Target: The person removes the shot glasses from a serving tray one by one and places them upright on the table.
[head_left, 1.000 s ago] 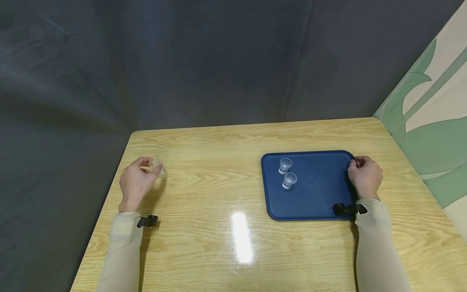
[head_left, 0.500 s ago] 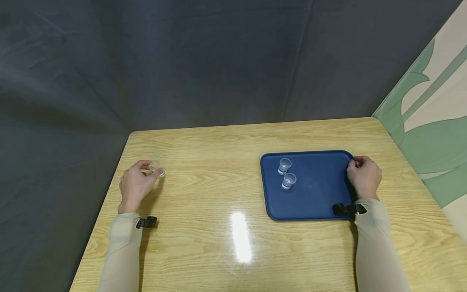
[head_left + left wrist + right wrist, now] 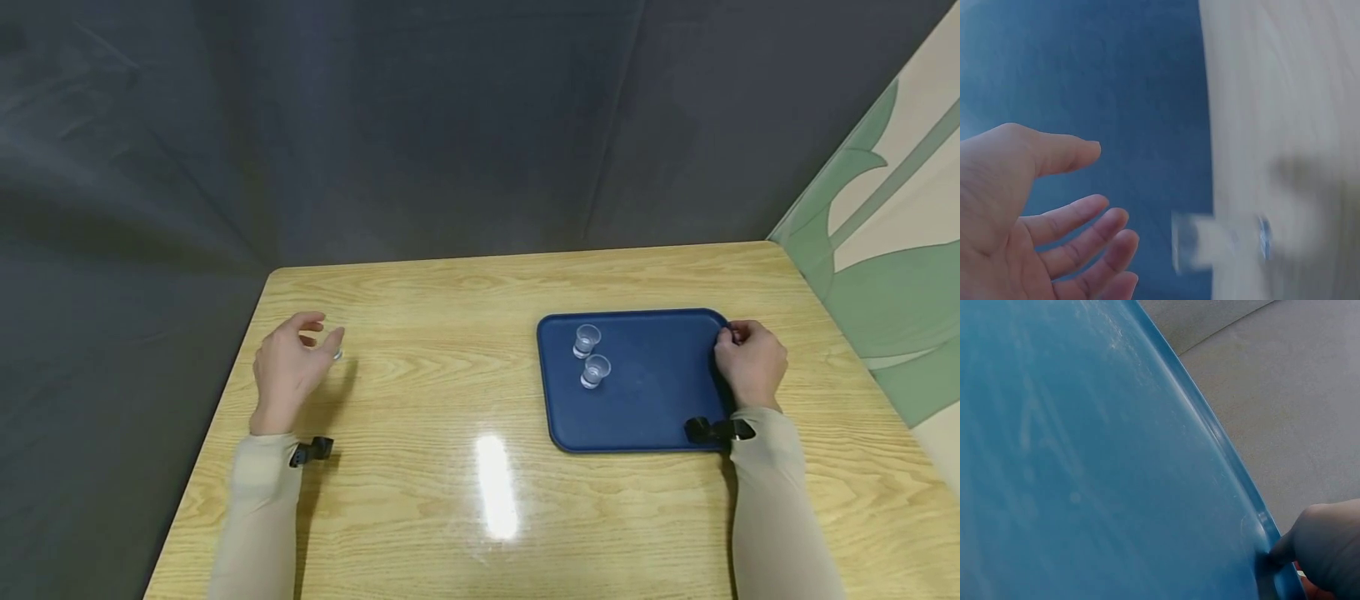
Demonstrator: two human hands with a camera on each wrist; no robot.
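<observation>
In the head view my left hand (image 3: pixel 288 371) is over the table's left side, its fingers and thumb spread apart with nothing between them. Just beyond the fingertips stands a small clear shot glass (image 3: pixel 1222 240), blurred in the left wrist view. The head view shows only its base, the rest being hidden behind the hand. On the right, my right hand (image 3: pixel 752 362) pinches the rim of a blue tray (image 3: pixel 652 400) near its far right corner. Two more clear shot glasses, one behind (image 3: pixel 586 340) and one in front (image 3: pixel 595 371), stand upright on the tray's left part.
The wooden table (image 3: pixel 420 375) has a bright light reflection near its front middle. A dark cloth (image 3: pixel 450 133) hangs behind and to the left. A green and cream patterned surface (image 3: pixel 900 250) lies beyond the right edge.
My left hand has let go of the shot glass, its fingers spreading and lifting slightly up and right. The right hand, the tray and its two glasses have stayed put.
</observation>
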